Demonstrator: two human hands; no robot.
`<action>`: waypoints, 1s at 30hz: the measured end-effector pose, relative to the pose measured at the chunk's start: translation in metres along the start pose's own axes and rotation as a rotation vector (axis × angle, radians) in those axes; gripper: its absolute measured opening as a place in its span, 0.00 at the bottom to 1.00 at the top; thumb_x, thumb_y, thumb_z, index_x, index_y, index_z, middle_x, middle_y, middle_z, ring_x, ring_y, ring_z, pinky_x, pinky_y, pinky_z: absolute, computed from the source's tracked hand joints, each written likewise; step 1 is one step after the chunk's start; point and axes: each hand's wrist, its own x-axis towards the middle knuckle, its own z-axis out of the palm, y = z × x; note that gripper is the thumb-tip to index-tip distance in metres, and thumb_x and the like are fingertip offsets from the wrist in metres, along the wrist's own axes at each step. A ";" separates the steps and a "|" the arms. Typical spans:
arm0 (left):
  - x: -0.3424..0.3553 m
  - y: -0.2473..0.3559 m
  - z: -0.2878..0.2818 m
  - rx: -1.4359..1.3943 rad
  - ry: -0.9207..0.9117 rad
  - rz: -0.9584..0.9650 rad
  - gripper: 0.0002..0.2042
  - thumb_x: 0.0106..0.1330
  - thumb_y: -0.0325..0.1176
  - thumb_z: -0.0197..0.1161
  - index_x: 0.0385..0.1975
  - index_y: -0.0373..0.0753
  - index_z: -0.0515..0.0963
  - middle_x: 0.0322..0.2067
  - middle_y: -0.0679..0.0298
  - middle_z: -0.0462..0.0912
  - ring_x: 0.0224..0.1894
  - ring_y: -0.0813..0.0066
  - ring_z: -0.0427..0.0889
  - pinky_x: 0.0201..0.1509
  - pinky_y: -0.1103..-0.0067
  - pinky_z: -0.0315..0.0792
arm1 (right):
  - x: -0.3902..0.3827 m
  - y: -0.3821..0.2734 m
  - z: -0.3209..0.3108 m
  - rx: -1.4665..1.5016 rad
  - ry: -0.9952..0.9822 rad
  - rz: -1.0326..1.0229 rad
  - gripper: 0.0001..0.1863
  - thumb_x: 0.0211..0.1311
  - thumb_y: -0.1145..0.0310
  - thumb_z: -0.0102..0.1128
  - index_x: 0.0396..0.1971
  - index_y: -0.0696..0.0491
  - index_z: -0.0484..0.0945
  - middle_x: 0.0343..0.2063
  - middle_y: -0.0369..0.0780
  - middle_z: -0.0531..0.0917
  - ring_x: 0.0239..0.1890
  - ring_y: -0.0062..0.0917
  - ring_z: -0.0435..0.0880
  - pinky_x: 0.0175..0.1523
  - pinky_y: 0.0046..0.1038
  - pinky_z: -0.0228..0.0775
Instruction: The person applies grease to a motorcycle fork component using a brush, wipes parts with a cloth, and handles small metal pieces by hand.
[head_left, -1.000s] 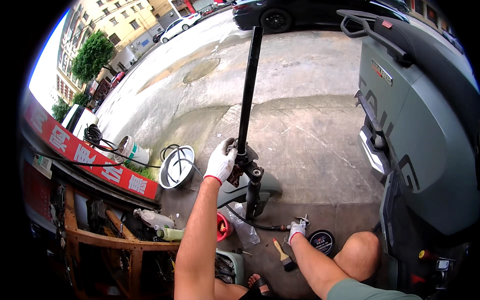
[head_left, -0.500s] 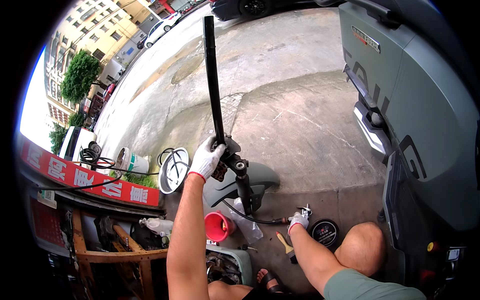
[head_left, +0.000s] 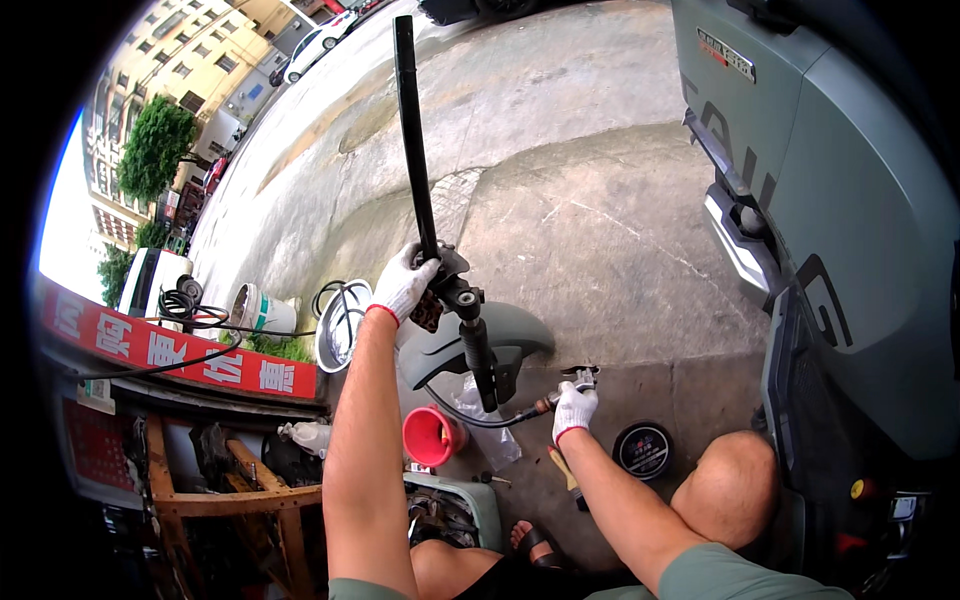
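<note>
My gloved left hand [head_left: 403, 284] is closed around the lower part of a long black steering tube [head_left: 412, 140], which stands nearly upright and leans slightly left. Below it, a front fork leg [head_left: 479, 352] with a spring and a grey-green front fender [head_left: 525, 328] belong to the same assembly. In my gloved right hand [head_left: 574, 410] is a silver air gun [head_left: 584, 379], its nozzle end just right of the fork's foot. A black hose [head_left: 468, 422] runs to the air gun from beneath the fender. The fingers under the gun are partly hidden.
Close by are a red bucket [head_left: 428, 436], a clear plastic bag [head_left: 497, 450], a round black tin [head_left: 643, 450] and a brush [head_left: 560, 462]. At left lie a metal basin [head_left: 330, 335], a white bucket [head_left: 266, 312] and a rusty frame [head_left: 235, 507]. A grey-green vehicle [head_left: 850, 180] stands at right.
My right hand has lifted the air gun up and to the left, closer to the fork. My left hand and the fork assembly have shifted slightly up and left in view.
</note>
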 end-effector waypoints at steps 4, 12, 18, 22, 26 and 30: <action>-0.016 0.006 0.002 -0.037 -0.022 -0.010 0.23 0.66 0.37 0.62 0.58 0.33 0.73 0.47 0.55 0.83 0.48 0.70 0.81 0.54 0.76 0.75 | -0.033 -0.028 0.015 0.071 -0.051 0.091 0.09 0.56 0.79 0.56 0.34 0.54 0.67 0.15 0.34 0.70 0.07 0.22 0.67 0.12 0.29 0.64; -0.055 -0.005 0.015 0.254 0.163 0.115 0.20 0.62 0.40 0.67 0.48 0.32 0.78 0.44 0.48 0.79 0.45 0.58 0.81 0.51 0.69 0.74 | -0.036 -0.037 0.018 -0.004 -0.102 0.089 0.07 0.57 0.76 0.58 0.29 0.55 0.67 0.12 0.38 0.71 0.07 0.27 0.69 0.12 0.31 0.64; -0.054 0.011 0.018 0.308 0.144 0.070 0.21 0.63 0.46 0.65 0.47 0.36 0.80 0.41 0.47 0.80 0.45 0.52 0.81 0.51 0.67 0.74 | -0.012 -0.020 0.011 -0.011 -0.190 0.330 0.04 0.58 0.74 0.58 0.30 0.55 0.72 0.17 0.41 0.75 0.14 0.32 0.74 0.18 0.34 0.69; -0.054 0.018 0.024 0.438 0.192 0.059 0.18 0.65 0.48 0.62 0.44 0.39 0.80 0.39 0.46 0.80 0.45 0.47 0.81 0.50 0.62 0.73 | 0.004 -0.006 0.017 0.129 -0.290 0.528 0.03 0.58 0.73 0.59 0.30 0.54 0.74 0.20 0.41 0.77 0.18 0.32 0.77 0.18 0.34 0.71; -0.063 0.027 0.032 0.487 0.214 0.169 0.16 0.66 0.44 0.61 0.44 0.39 0.79 0.39 0.47 0.79 0.44 0.47 0.80 0.49 0.63 0.73 | 0.017 0.004 0.025 0.221 -0.365 0.663 0.01 0.61 0.73 0.55 0.30 0.53 0.74 0.22 0.42 0.79 0.22 0.35 0.78 0.24 0.39 0.75; -0.077 0.020 0.031 0.511 0.210 0.193 0.15 0.67 0.43 0.61 0.46 0.39 0.78 0.37 0.50 0.79 0.44 0.48 0.80 0.48 0.64 0.73 | 0.010 0.009 0.032 0.280 -0.284 0.676 0.02 0.61 0.72 0.54 0.30 0.53 0.73 0.24 0.44 0.80 0.23 0.37 0.77 0.26 0.39 0.74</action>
